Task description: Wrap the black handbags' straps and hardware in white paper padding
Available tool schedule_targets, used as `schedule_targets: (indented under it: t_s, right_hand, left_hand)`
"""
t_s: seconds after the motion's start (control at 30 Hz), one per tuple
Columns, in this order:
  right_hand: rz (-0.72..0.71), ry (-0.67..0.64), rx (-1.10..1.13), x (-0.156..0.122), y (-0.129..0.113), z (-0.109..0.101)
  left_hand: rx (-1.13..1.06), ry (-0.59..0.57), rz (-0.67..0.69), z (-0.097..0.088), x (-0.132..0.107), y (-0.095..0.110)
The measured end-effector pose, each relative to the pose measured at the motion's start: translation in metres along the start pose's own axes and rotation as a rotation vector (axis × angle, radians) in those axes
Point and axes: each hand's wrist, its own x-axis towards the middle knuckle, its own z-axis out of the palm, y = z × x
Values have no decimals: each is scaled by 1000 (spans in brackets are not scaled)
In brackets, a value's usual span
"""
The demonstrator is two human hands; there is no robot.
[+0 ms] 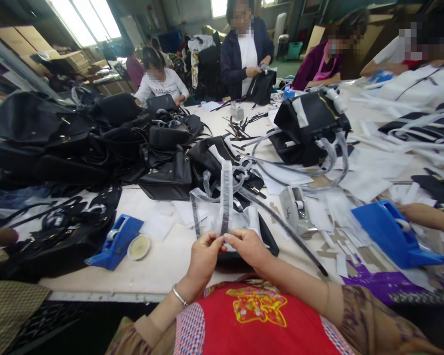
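Observation:
My left hand (pixel 204 257) and my right hand (pixel 248 246) meet at the table's near edge, both pinched on the lower end of a bag strap (pixel 226 197) wrapped in clear plastic. The strap rises upright from my fingers toward a black handbag (pixel 210 155) lying just behind it. Under my hands lies a flat black piece partly covered by white paper. A silver bangle circles my left wrist.
A blue tape dispenser (pixel 115 241) and a round lid (pixel 139 247) sit to the left, another blue dispenser (pixel 388 231) to the right beside a co-worker's arm (pixel 429 217). Black bags (pixel 59 143) pile up at left. Several people work around the far side of the table (pixel 163 266).

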Motion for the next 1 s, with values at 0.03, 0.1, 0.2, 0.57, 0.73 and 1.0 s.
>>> schedule_targets:
  t_s: [0.03,0.1,0.2,0.57,0.73,1.0]
  right_hand:
    - [57,24,54,2,-1,3]
    - [113,69,131,6,-1,6]
    - [-8,44,73,10,0,1]
    - [-592,-271,-403,9,12,-22]
    - [31,-384,262,12,9,-28]
    - [174,-164,243,15,5,-14]
  left_hand:
    - [59,-10,23,2,-2,-1]
    - [154,-14,81,3,-4,-1]
    - [194,-42,141,-1,-3,2]
    - [-393,-373,-407,-11,20,8]
    - [152,-176,6,-5,9,9]
    - [226,-241,25,-4,4,5]
